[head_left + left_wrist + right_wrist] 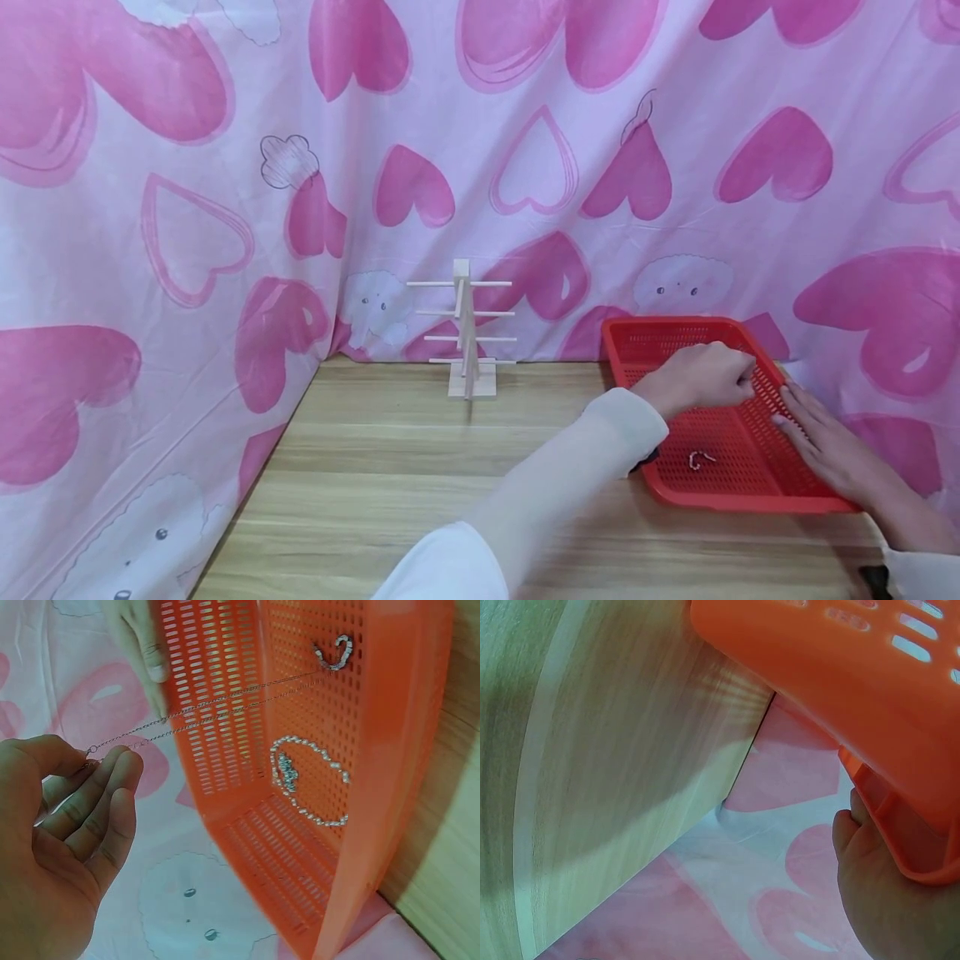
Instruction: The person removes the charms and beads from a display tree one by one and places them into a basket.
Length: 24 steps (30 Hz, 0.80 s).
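Note:
My left hand (pixel 67 832) pinches one end of a thin chain necklace (pixel 217 701) between thumb and fingertips. From there the chain runs in two strands over the rim into the red plastic basket (pixel 750 502). A small beaded strand (pixel 335 654) lies curved on the basket floor, near the chain's far end; whether they are joined I cannot tell. A looped pearl-like bead necklace (pixel 311 820) and a bunched bluish piece (pixel 287 772) lie there too. My right hand (pixel 836 454) rests on the basket's right rim with its fingers extended.
A pale wooden rack (pixel 467 333) with several horizontal pegs stands at the back of the wood-grain table (pixel 375 500), left of the basket. Pink heart-patterned cloth (pixel 525 167) hangs behind the table and at both sides.

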Available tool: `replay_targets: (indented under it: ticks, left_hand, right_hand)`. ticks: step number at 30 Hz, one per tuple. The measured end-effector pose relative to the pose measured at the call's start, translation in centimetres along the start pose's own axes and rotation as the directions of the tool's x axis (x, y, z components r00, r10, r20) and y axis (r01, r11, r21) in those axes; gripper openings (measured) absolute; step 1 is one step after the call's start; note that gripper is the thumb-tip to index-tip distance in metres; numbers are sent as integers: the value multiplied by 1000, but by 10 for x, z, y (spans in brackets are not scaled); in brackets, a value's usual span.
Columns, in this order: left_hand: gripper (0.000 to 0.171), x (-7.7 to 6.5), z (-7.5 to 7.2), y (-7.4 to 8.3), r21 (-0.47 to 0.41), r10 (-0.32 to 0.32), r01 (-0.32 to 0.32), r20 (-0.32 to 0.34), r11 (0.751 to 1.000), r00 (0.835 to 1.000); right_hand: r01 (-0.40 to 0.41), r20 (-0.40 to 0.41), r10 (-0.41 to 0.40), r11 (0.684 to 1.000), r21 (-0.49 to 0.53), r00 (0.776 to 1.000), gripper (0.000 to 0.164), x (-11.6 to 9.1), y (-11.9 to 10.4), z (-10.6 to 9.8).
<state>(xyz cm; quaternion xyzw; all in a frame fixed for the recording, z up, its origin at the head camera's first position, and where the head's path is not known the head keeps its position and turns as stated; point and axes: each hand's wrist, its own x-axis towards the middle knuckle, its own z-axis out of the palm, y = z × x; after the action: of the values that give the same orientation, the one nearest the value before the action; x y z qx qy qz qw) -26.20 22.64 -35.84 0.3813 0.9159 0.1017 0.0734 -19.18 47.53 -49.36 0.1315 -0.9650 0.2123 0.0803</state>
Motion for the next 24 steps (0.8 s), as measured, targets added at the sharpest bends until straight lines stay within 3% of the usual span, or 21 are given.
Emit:
replay_targets:
  ticks: [9,24]
  left_hand:
    - [12,0,18,-4,-59,-27,30,49,998,998]
    - [5,-3,39,-4,-33,-6,10,108,999,994]
  right_hand:
    - [-26,18,26,999,26,1000,66,-1,-4,0]
    - [-21,9,21,1000,21,1000,66,-1,-4,-3]
